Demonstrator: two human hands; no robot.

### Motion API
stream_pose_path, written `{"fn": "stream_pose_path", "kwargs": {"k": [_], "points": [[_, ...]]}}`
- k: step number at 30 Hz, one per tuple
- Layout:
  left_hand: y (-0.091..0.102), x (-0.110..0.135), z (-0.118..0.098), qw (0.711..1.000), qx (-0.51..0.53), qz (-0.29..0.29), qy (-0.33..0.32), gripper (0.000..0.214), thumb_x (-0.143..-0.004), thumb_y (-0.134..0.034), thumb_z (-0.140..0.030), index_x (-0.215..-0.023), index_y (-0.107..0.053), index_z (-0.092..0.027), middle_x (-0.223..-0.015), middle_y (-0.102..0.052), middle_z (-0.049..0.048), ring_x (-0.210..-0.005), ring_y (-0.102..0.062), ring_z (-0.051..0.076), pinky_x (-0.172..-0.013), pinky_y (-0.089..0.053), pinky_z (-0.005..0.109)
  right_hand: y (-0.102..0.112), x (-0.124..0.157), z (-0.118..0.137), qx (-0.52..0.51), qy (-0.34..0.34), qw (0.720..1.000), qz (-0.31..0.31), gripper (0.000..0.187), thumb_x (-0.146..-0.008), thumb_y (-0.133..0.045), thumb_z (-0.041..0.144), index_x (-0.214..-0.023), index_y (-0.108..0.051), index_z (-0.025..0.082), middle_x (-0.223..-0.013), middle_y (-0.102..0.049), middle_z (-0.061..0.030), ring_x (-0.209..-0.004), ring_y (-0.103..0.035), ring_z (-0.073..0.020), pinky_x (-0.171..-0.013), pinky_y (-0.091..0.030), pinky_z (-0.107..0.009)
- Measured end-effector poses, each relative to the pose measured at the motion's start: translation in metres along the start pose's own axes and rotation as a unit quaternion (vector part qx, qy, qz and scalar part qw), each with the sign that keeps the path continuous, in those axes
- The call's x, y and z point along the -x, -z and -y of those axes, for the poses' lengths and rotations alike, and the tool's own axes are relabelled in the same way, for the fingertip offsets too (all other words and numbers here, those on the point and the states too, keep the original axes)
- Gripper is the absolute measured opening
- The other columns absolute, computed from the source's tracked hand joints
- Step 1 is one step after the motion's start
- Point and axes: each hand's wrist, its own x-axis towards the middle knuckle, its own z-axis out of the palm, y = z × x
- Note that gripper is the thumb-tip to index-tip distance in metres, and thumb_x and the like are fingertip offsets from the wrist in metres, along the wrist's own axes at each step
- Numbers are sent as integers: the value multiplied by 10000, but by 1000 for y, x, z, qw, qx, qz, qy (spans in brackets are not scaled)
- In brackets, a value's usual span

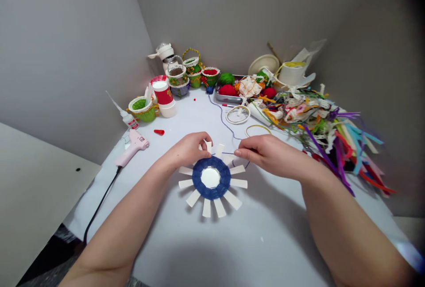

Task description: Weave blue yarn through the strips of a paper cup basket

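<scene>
A ring of dark blue yarn weaving sits between white card strips that fan outward like rays, with a round white centre. My left hand pinches it at the upper left edge, thumb and fingers around a strip. My right hand is closed on the blue yarn, which stretches between the hands just above the weaving. From there the yarn runs back over the table to a small dark blue ball. The fingertips of my right hand are pressed together, apart from the weaving.
A pink glue gun with a black cord lies left, beside a glue bottle and red cap. Small decorated baskets stand behind. A metal tray holds yarn balls. Colourful ribbons and trims are heaped right.
</scene>
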Motion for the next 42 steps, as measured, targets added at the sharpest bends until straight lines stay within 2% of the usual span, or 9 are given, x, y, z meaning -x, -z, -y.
{"fn": "stream_pose_path", "kwargs": {"k": [5, 12, 17, 20, 24, 30, 34, 38, 42], "points": [[1, -2, 3, 1000, 16, -10, 5, 248, -662, -631, -235, -903, -594, -194, -770, -651, -28, -649, -589, 120, -573, -430, 217, -2, -1, -5, -4, -12, 1000, 2, 452, -901, -385, 517, -632, -519, 179, -569, -457, 11, -563, -378, -116, -548, -267, -256], [3, -7, 14, 998, 43, -33, 25, 212, -663, -634, -239, -859, -575, -181, -780, -636, -22, -612, -597, 120, -553, -451, 224, -18, -15, -28, -139, -71, 982, 104, 532, -840, -379, 635, -625, -515, 169, -575, -414, 20, -536, -329, -101, -508, -277, -234], [3, -10, 20, 997, 47, -46, 38, 196, -660, -638, -236, -830, -562, -174, -772, -630, -20, -593, -602, 121, -545, -461, 227, -33, -23, -31, -157, -88, 972, 152, 520, -808, -417, 637, -575, -450, 173, -524, -346, 36, -497, -290, -92, -472, -238, -236], [5, -9, 19, 998, 37, -32, 47, 214, -660, -637, -243, -847, -562, -172, -784, -642, -12, -592, -605, 123, -545, -459, 228, -37, -25, -28, -167, -78, 969, 166, 463, -820, -431, 560, -560, -379, 180, -520, -318, 45, -487, -279, -86, -463, -221, -235], [14, -1, 12, 998, 15, 30, 59, 304, -654, -651, -266, -933, -566, -182, -816, -660, -2, -658, -624, 142, -581, -458, 237, -34, -23, -24, -169, -59, 966, 184, 404, -818, -442, 486, -568, -339, 185, -529, -281, 51, -489, -266, -83, -460, -218, -233], [17, 13, -11, 995, 7, 80, -52, 439, -665, -676, -283, -1079, -549, -213, -965, -674, 29, -863, -602, 166, -722, -452, 258, -27, -17, -15, -159, -29, 960, 231, 369, -819, -440, 468, -592, -392, 180, -540, -309, 48, -503, -275, -83, -468, -227, -222], [4, 13, -22, 990, -24, 121, -74, 393, -682, -654, -254, -1068, -580, -230, -866, -673, -9, -761, -594, 144, -677, -432, 246, -26, -15, -10, -162, -16, 957, 240, 355, -832, -441, 444, -596, -429, 179, -541, -323, 46, -499, -283, -84, -471, -236, -222], [-2, 9, -22, 992, -29, 99, -76, 345, -693, -634, -255, -1035, -610, -215, -787, -642, -16, -689, -576, 133, -627, -419, 236, -23, -16, -12, -171, -20, 958, 228, 399, -831, -461, 505, -613, -505, 173, -543, -351, 41, -511, -298, -89, -486, -262, -225], [-1, 6, -13, 996, -14, 69, -60, 316, -688, -631, -246, -1001, -610, -204, -744, -625, -23, -659, -571, 126, -604, -415, 226, -15, -17, -21, -179, -12, 963, 203, 440, -836, -458, 560, -745, -607, 156, -625, -494, 10, -574, -400, -108, -535, -328, -230]]}}
